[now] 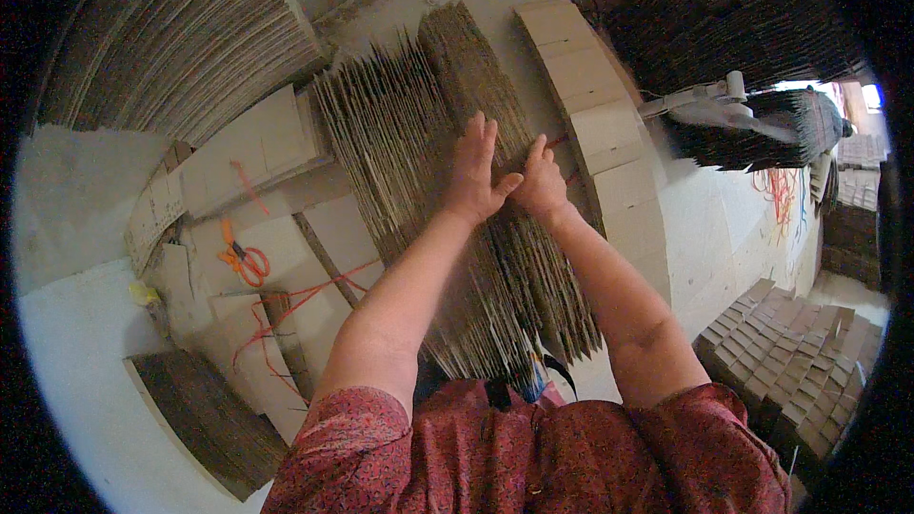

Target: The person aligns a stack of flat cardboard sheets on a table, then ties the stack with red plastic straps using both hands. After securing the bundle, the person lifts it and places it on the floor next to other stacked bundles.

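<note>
Brown carton stacks [781, 352] lower right (folded flat).

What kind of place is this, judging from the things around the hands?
Probably a small cardboard-packaging workshop. Both hands press on a bundle of flattened cardboard sheets stood on edge; more cardboard stacks lie around, and orange-handled scissors lie with orange string.

Both bare forearms reach forward from red patterned sleeves; the left hand [473, 174] lies flat, fingers extended and together, while the right hand [540, 181] curls loosely, touching its thumb.

Two hands [505, 181], one orange-handled scissors [243, 262], one white fan [719, 105]
</note>
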Demonstrator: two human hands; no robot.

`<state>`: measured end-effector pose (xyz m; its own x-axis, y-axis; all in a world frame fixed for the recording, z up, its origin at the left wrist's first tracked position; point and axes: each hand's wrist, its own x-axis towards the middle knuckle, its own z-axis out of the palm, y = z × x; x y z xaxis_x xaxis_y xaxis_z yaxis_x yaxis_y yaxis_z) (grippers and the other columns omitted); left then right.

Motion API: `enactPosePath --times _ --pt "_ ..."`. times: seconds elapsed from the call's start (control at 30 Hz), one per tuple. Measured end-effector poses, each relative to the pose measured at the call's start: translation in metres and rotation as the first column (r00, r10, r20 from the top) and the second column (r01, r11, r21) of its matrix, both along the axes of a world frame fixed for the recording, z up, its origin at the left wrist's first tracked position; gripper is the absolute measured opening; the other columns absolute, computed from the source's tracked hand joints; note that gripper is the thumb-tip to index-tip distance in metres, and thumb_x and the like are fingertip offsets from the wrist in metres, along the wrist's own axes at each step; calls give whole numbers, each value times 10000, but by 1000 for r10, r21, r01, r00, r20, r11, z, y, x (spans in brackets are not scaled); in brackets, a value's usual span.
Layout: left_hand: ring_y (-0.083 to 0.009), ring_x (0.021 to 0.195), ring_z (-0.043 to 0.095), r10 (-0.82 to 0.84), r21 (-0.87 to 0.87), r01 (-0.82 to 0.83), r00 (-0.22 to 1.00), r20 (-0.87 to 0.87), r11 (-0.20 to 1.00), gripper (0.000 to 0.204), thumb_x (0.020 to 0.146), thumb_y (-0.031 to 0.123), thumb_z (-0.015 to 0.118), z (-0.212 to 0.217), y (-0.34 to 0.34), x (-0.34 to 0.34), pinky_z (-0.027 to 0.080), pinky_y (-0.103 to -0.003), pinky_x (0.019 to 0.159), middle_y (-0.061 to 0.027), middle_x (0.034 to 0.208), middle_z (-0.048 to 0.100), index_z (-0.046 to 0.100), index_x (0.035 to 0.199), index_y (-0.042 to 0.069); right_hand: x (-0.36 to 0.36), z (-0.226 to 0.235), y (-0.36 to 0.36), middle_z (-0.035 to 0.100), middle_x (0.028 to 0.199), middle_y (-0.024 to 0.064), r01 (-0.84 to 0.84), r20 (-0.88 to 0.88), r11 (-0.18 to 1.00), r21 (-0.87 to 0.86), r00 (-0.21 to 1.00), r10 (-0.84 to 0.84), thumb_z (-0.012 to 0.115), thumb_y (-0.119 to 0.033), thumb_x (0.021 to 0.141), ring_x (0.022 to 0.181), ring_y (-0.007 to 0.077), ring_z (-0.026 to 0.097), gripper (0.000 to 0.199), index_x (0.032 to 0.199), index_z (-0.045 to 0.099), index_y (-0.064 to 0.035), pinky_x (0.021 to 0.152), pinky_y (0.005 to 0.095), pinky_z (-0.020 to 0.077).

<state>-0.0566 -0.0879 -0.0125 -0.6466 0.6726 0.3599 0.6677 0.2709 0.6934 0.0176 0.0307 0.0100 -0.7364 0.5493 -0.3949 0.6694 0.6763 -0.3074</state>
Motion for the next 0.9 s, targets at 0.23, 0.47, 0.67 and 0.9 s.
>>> enactPosePath --times 0.23,0.47,0.67,0.9 --pt "-384 1334 210 0 20 0 1000 13 1000 893 799 583 523 1 1 1 178 -456 1085 -239 1450 182 187 1402 16 6 4 18 333 1349 243 -34 -39 999 -22 999 33 700 -455 698 1114 400 477 1069 1397 55 33 867 488 451" --pt "-369 1352 174 -34 16 33 998 58 999 919 779 596 543 -6 4 0 137 -495 1085 -216 1470 138 167 1416 51 -1 17 5 212 1454 164 31 113 999 25 993 -34 693 -473 702 1257 370 342 1059 1419 52 -28 915 623 343" --pt "-364 1357 161 -23 1 23 997 73 1000 908 783 582 548 -2 5 2 124 -510 1084 -206 1475 130 166 1418 57 3 13 9 179 1461 162 45 139 998 44 989 -50 678 -440 730 1272 376 313 1022 1418 45 -28 909 636 343" --pt "-363 1353 174 -23 -1 23 998 52 1000 884 791 531 567 0 5 3 136 -493 1088 -206 1472 143 167 1417 51 4 15 12 347 1297 198 -54 70 998 41 996 51 734 -359 694 1133 364 445 1026 1413 76 -37 851 508 456"
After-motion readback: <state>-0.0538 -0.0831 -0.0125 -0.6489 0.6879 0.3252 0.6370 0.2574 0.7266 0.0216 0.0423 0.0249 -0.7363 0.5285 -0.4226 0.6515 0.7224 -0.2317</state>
